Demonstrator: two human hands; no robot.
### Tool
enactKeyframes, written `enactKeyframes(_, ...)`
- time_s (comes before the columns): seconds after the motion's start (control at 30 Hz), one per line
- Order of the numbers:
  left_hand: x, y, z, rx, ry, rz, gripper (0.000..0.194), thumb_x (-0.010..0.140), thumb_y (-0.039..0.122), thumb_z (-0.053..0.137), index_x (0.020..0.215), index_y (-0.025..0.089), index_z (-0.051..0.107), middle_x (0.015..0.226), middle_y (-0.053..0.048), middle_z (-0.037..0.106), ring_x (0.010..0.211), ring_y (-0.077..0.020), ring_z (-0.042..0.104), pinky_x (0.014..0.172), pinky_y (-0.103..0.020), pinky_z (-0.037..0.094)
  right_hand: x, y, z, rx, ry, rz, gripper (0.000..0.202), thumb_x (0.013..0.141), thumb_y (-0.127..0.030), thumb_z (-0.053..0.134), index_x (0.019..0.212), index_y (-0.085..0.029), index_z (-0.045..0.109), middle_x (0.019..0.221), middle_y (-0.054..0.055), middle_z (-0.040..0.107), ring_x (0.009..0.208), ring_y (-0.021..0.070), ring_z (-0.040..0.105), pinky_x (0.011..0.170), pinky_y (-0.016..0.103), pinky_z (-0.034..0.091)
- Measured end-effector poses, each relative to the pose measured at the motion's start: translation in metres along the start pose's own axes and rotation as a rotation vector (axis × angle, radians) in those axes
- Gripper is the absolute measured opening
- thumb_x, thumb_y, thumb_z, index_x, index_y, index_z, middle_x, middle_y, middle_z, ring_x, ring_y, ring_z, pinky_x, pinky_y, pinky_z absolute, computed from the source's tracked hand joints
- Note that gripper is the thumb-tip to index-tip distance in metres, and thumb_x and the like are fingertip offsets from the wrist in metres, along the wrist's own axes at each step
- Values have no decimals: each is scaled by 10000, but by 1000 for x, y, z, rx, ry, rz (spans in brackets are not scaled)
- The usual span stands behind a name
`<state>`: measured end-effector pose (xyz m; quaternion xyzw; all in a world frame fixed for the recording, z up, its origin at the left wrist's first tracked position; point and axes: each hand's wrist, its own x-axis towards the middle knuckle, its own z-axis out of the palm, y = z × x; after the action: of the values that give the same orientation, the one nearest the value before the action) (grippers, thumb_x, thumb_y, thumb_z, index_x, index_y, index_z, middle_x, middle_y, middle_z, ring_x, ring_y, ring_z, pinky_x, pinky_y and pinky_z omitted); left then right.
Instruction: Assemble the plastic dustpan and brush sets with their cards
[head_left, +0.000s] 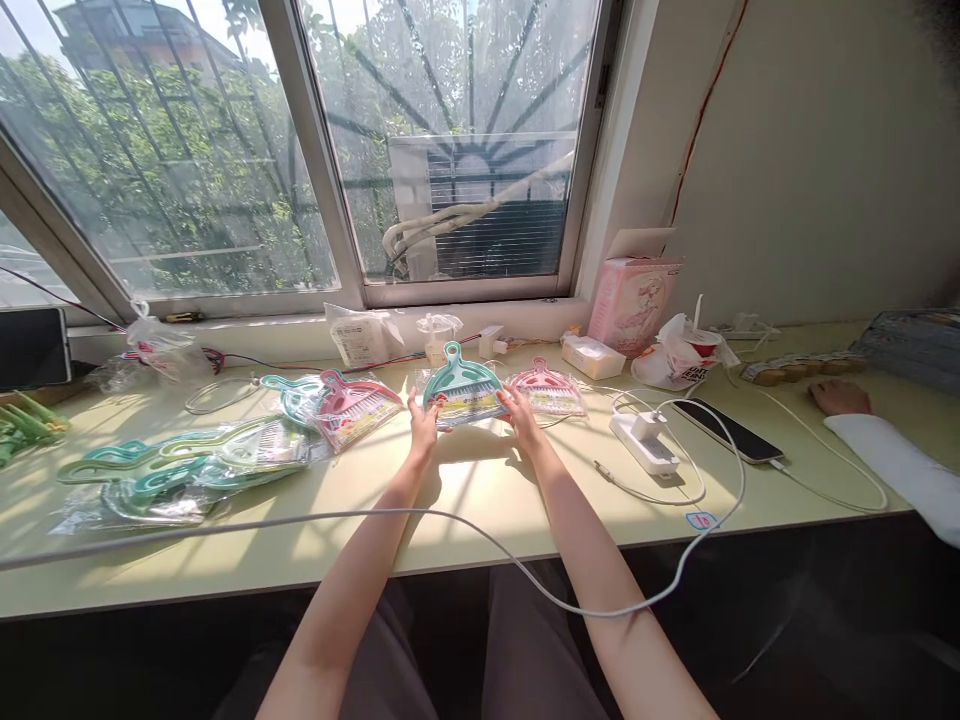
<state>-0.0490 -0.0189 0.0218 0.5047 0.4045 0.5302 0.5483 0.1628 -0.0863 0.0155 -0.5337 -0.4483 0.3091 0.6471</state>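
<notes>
The left hand [423,425] and right hand [520,412] pinch a fan-shaped, mint-green plastic dustpan [459,375]; a pink, round-topped plastic dustpan [541,379] sits right of it.

- A bare bit of table [480,505] is giving room between the two arms [360,565].
- A long white cord [525,577] is crossing in front of both arms and getting in the way.
- A heap of green packs [172,480] is blocking the left side, and a pink pack [349,405] is lying near the left hand [424,425].
- Another pink pack [551,397] is crowding the right hand [523,418].
- Farther right, a plug block [643,450] and a phone [727,430] are standing in the way.
</notes>
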Motion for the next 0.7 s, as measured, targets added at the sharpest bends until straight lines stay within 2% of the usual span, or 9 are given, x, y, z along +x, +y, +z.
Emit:
enactKeyframes(0.1,2,1,-2,-1,78,23,1032,992,411,804,1860,345,249,1714,-175,623,1248,-345,782,780,-393,729,-10,-10,11,108,-84,0,629,878,-719,876,1345,-303,816,1277,176,873,1223,404,849,1020,613,717)
enactKeyframes(0.2,7,2,-5,1,74,13,1026,1001,401,812,1855,379,244,1730,-153,622,1324,-353,767,864,-423,734,-17,-17,26,136,-143,50,451,811,-666,963,1050,-302,844,958,126,880,955,385,889,913,603,754)
enactKeyframes(0.3,12,2,-3,-16,-6,-69,1069,970,409,840,1859,323,253,1614,-186,698,1265,-365,800,917,-503,742,-19,-22,37,122,-69,136,374,820,-620,938,792,-292,761,688,86,771,762,376,861,841,583,770)
enactKeyframes(0.43,14,6,0,-78,-84,-170,1079,896,406,903,1817,215,372,1442,-237,766,1357,-394,773,1090,-552,696,-19,-31,37,142,64,216,373,835,-519,890,720,-302,610,614,28,652,773,374,859,776,530,766)
enactKeyframes(0.5,13,12,-3,-130,-121,-166,995,921,537,881,1768,243,449,1451,-247,760,1415,-403,751,1099,-554,691,-22,-33,26,156,102,216,395,823,-508,890,713,-305,569,620,22,649,779,371,861,762,517,760)
enactKeyframes(0.57,13,18,-12,-194,-144,-163,895,998,714,739,1738,289,469,1438,-237,772,1389,-404,769,1040,-577,711,-30,-30,3,173,159,199,410,797,-506,898,690,-310,555,613,35,667,758,359,855,768,503,759)
enactKeyframes(0.63,16,22,-24,-254,-111,-151,814,1053,794,599,1700,313,488,1379,-220,806,1310,-399,805,978,-588,724,-40,-22,-32,176,254,204,419,736,-495,933,675,-319,557,616,57,702,712,359,840,741,505,761)
enactKeyframes(0.7,21,22,-35,-275,-34,-120,763,1059,815,579,1620,298,558,1310,-212,834,1230,-400,829,947,-570,724,-52,-13,-73,165,337,172,383,724,-489,944,709,-323,599,650,70,738,714,368,843,723,515,770)
